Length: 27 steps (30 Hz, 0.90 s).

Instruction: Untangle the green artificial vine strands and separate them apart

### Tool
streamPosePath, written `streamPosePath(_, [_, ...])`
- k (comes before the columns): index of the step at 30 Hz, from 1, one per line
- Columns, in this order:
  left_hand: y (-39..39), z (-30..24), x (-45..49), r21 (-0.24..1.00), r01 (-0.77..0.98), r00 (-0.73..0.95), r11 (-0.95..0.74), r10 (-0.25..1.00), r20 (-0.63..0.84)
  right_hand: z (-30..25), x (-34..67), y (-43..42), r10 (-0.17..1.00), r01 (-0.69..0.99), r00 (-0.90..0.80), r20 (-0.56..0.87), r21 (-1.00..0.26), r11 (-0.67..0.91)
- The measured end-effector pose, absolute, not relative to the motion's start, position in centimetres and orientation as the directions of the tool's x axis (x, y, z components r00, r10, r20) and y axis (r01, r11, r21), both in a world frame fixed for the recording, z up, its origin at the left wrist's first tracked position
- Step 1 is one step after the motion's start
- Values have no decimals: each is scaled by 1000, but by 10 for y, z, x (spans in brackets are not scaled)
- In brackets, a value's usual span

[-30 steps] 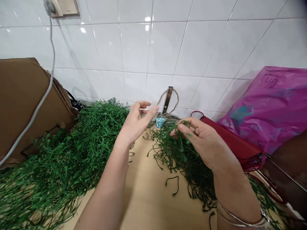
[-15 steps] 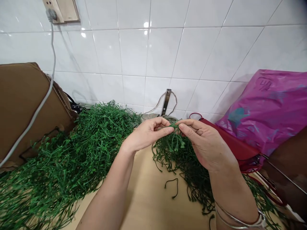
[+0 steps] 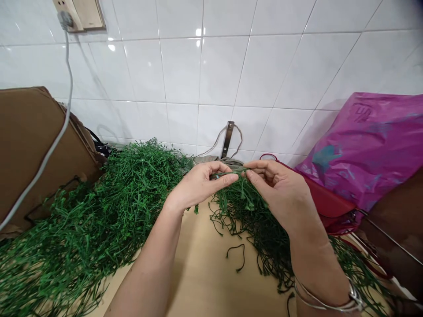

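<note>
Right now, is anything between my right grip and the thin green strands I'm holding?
Nothing visible: your right grip touches the thin green strands directly; the dark green tangled pile lies below, not between.

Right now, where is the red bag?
In the head view, the red bag sits right of centre, between the right hand and the purple plastic bag, partly hidden by that hand.

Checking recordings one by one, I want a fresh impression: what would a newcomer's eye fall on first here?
Most striking is the large, tangled heap of green strands on the left of the table, with a darker pile right of centre. At the middle, the left hand and right hand hold thin green strands between their fingers. A bright magenta bag stands out at the right, before the white tiled wall.
</note>
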<state>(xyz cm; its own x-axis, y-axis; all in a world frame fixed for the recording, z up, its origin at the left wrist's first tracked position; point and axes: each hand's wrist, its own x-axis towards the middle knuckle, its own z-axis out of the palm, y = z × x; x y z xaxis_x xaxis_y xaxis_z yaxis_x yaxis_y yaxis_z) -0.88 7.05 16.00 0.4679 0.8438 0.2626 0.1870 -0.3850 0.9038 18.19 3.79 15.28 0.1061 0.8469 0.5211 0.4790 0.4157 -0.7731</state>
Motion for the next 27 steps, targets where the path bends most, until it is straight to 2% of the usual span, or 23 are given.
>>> streamPosePath(3, [72, 156, -5, 875, 237, 428, -422, 854, 296, 152, 172, 37, 721, 707, 114, 683, -566, 424])
streamPosePath(6, [72, 153, 1, 855, 239, 389, -460, 852, 350, 145, 171, 44, 699, 754, 87, 710, -505, 420])
streamPosePath(8, [68, 155, 3, 858, 224, 399, -462, 847, 352, 137, 185, 54, 702, 767, 163, 693, -537, 352])
streamPosePath(10, [63, 161, 1, 882, 166, 414, -442, 843, 344, 130, 211, 65, 660, 767, 326, 677, -598, 233])
streamPosePath(12, [58, 168, -3, 903, 89, 391, -420, 849, 356, 128, 240, 72, 644, 700, 450, 619, -692, 176])
streamPosePath(15, [56, 173, -7, 909, 31, 333, -416, 862, 383, 135, 261, 71, 650, 410, 558, 516, -853, 325])
streamPosePath(18, [62, 168, -4, 918, 19, 347, -395, 864, 365, 149, 243, 60, 783, 83, 450, 429, -893, 442])
streamPosePath(20, [66, 162, 0, 923, 47, 362, -381, 868, 340, 156, 220, 52, 870, -10, 298, 392, -911, 413])
streamPosePath(27, [66, 157, 6, 888, 164, 400, -430, 851, 339, 153, 178, 42, 956, 64, 44, 291, -956, 288])
